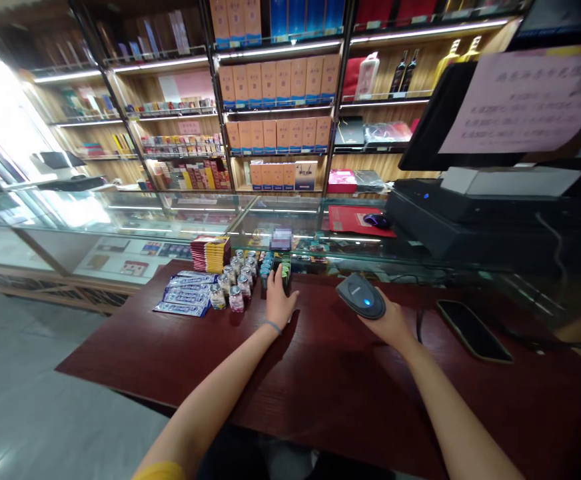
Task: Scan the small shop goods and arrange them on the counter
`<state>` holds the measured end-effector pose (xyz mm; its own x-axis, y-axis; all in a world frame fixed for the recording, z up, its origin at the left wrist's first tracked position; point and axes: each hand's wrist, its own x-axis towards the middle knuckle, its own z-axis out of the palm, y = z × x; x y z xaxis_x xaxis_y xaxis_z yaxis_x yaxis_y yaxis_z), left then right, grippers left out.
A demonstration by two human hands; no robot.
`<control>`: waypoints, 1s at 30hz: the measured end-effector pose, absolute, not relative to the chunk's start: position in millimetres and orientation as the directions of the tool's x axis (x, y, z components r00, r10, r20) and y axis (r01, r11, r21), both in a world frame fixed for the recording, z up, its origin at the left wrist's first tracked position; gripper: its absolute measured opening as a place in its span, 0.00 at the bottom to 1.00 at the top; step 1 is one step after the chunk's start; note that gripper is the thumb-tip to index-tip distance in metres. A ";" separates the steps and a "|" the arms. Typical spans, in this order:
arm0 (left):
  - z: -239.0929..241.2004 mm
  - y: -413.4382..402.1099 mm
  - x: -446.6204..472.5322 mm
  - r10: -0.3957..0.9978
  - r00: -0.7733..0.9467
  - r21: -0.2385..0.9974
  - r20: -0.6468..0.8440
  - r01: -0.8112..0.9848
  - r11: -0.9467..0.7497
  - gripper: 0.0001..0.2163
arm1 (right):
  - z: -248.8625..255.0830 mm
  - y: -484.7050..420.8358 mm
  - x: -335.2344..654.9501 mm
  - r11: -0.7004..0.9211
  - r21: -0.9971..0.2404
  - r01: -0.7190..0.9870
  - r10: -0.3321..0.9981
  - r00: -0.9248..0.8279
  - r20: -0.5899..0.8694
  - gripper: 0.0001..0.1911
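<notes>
My right hand (389, 323) is wrapped round a dark handheld barcode scanner (358, 295), raised over the table with a blue light glowing on it. Reaching forward, my left hand (279, 300) has its fingers stretched out and thumb apart, at a row of small green containers (285, 273). Whether its fingertips touch them I cannot make out. Beside these, partly behind the hand, are small blue containers (265, 270). Several small glass jars with silver lids (235, 297) stand to the left in rows. Blue-and-white packets (183, 300) lie overlapping at the far left, near a stack of yellow-and-maroon boxes (211, 255).
All this is on a dark red table (180, 360) against a glass counter (190, 227). A phone (474, 330) lies at the right near a black cable. A monitor (435, 120) with a pink paper stands behind, and a mouse (376, 220) rests on a red mat.
</notes>
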<state>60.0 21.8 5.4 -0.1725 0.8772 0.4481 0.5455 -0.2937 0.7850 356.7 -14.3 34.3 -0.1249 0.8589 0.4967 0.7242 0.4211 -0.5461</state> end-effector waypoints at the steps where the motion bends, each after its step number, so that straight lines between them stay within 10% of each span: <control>1: 3.6 23.1 62.2 0.885 -0.177 0.791 0.431 0.545 -0.277 0.42 | 35.1 -14.8 356.8 0.421 -0.551 0.721 0.861 -0.125 0.494 0.20; 22: -8.5 18.4 57.0 0.812 -0.377 0.869 0.446 0.398 -0.293 0.19 | 45.8 -23.7 352.9 0.374 -0.564 0.736 0.866 -0.060 0.496 0.18; 30: 13.3 11.9 59.7 0.978 -0.139 0.897 0.156 -0.394 -0.199 0.28 | 63.3 -33.7 349.2 0.350 -0.616 0.706 0.919 -0.131 0.372 0.25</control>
<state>59.7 11.9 13.3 -0.1390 0.9779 0.1563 -0.3936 -0.1994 0.8974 349.2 -33.7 63.3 -0.1313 0.9190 0.3718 0.7058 0.3500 -0.6159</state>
